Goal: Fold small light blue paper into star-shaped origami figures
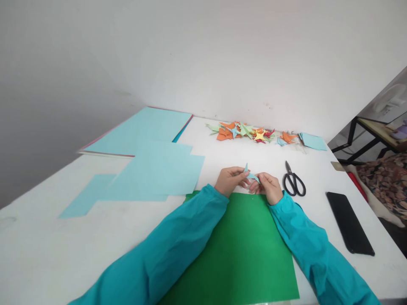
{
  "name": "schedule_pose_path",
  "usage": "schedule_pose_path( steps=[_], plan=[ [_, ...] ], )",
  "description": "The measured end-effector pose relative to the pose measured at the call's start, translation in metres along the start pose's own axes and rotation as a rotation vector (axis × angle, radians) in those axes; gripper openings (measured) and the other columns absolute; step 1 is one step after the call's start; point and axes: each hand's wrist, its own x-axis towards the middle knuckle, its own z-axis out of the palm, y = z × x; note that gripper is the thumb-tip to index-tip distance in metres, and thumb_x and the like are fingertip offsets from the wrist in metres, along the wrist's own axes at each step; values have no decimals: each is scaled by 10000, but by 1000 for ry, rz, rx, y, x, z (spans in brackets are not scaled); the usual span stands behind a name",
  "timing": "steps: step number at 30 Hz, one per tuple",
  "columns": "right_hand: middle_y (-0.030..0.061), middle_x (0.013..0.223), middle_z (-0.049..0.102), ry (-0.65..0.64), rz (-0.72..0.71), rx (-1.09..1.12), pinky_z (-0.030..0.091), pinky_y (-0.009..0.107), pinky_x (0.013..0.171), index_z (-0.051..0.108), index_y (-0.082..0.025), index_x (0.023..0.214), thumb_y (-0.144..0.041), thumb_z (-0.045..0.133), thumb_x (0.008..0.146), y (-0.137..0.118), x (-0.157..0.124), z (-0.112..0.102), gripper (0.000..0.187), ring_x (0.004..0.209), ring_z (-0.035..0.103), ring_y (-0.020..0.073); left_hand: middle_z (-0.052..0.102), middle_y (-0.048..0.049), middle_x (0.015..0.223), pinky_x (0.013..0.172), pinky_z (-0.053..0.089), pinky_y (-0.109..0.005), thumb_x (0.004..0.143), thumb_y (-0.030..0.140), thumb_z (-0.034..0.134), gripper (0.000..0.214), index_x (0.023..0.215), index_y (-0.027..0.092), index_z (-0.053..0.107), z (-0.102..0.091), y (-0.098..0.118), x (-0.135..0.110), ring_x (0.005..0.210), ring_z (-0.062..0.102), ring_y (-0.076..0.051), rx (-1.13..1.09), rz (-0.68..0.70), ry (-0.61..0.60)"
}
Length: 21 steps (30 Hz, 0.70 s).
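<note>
Between my two hands is a small folded piece of light blue paper (pixel 252 175), with one thin point sticking up and another slanting down to the right. My left hand (pixel 231 180) pinches it from the left with thumb and fingers. From the right, my right hand (pixel 269 186) grips its lower point. Both hands are just above the far edge of a green sheet (pixel 244 250), which lies on the white table under my forearms. The fingers partly hide the folds.
Black-handled scissors (pixel 294 180) and a black phone (pixel 349 223) lie to the right. Large light blue sheets (pixel 155 171) overlap at left. Along the wall sit several colourful folded paper figures (pixel 241 131) and a stack of blue paper (pixel 313 141).
</note>
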Motion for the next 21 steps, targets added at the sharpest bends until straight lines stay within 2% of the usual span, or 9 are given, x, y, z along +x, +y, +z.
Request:
schedule_pose_path(
  steps=[6, 9, 21],
  plan=[
    [-6, 499, 619, 8, 69, 60, 385, 207, 409, 548, -167, 679, -501, 598, 678, 1, 2, -2, 338, 412, 554, 109, 643, -43, 547, 461, 488, -227, 533, 318, 738, 320, 721, 77, 646, 3, 3, -1, 528, 621, -151, -61, -8, 45],
    [-1, 511, 630, -4, 63, 54, 388, 205, 410, 560, -163, 679, -471, 613, 673, 0, 2, -2, 313, 419, 560, 109, 645, -38, 573, 477, 497, -240, 508, 307, 752, 324, 710, 79, 643, 4, 4, -2, 570, 639, -173, -86, -8, 51],
    [5, 512, 644, -35, -4, 25, 395, 182, 400, 590, -144, 739, -455, 629, 673, 3, 3, -5, 320, 416, 562, 91, 648, -41, 564, 493, 504, -257, 498, 309, 756, 321, 691, 77, 645, 4, 4, -2, 535, 628, -163, -71, 7, 53]
  ],
)
